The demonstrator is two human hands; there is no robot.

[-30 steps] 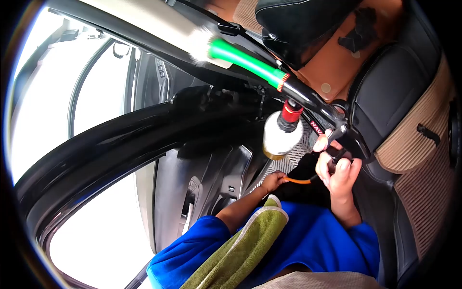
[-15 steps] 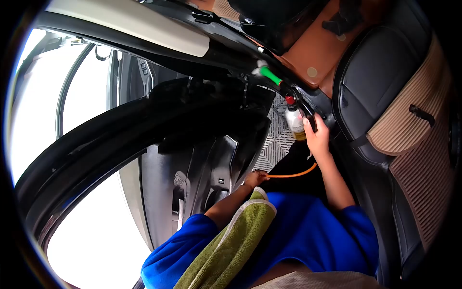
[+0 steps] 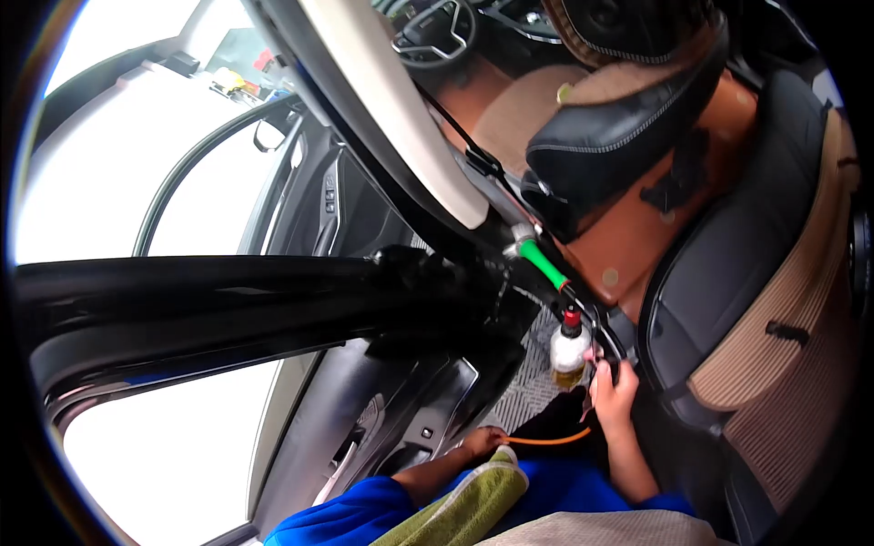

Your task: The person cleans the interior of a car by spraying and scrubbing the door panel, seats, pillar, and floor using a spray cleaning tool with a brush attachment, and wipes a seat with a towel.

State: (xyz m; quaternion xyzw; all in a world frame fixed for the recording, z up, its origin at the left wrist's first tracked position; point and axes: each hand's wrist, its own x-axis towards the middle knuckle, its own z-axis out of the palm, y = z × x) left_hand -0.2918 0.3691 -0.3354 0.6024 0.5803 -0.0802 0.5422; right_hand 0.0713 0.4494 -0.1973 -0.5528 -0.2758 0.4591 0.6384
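Your right hand (image 3: 614, 393) is wrapped round the handle of the spray gun (image 3: 543, 265), forearm reaching pretty much straight out from you, with the green nozzle angled forward and left by the door pillar (image 3: 401, 118). The bottle (image 3: 569, 349) hangs under it, between the rear seat (image 3: 728, 241) and open door (image 3: 414, 414). Your left hand (image 3: 484, 442) sits lower, forearm angled inward, fingers closed on the orange hose (image 3: 546, 442).

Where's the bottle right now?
Head view, right of centre: the bottle is below the green tube, just left of the right grip, with the patterned mat behind it.
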